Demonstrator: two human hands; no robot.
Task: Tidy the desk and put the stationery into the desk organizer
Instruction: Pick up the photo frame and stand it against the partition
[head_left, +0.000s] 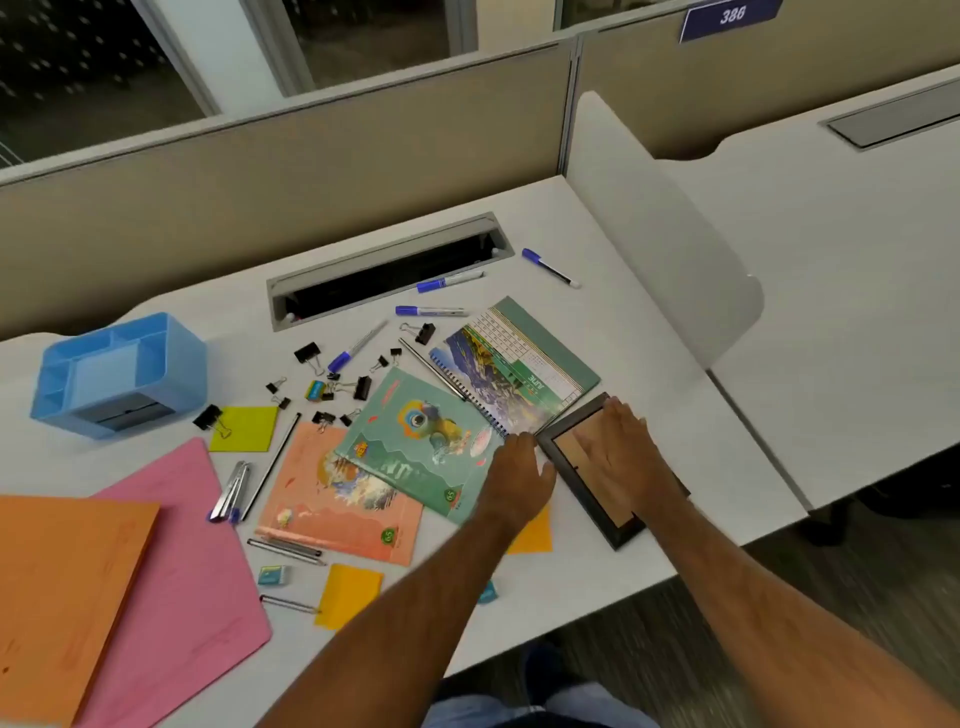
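Stationery is lying scattered across the white desk (597, 270), none of it in the blue desk organizer (122, 371), which is sitting well away to the far left of the fingers. The right hand (621, 441) is lying flat on a dark picture frame (592, 467), fingers straight and pressing on its glass; the blur is hiding whether the thumb is hooking the frame's edge. The left hand (519, 475) is touching the frame's left edge, its fingers loosely bent over a green notebook (421, 441); whether they are pinching anything I cannot tell. Just beyond the fingertips of both hands a spiral calendar (519, 364) is lying open. Under the green notebook, to the left of the left hand, an orange notebook (337, 499) is showing. An orange sticky pad (535, 532) is peeking out beneath the left wrist. Farther left of the fingers, black binder clips (311, 356) are spreading around a yellow sticky pad (244, 428), and blue markers (431, 310) are lying beyond the calendar near a cable slot (384, 267). Farthest left, a pink folder (192, 571) and an orange folder (67, 587) are overlapping at the desk's near edge.
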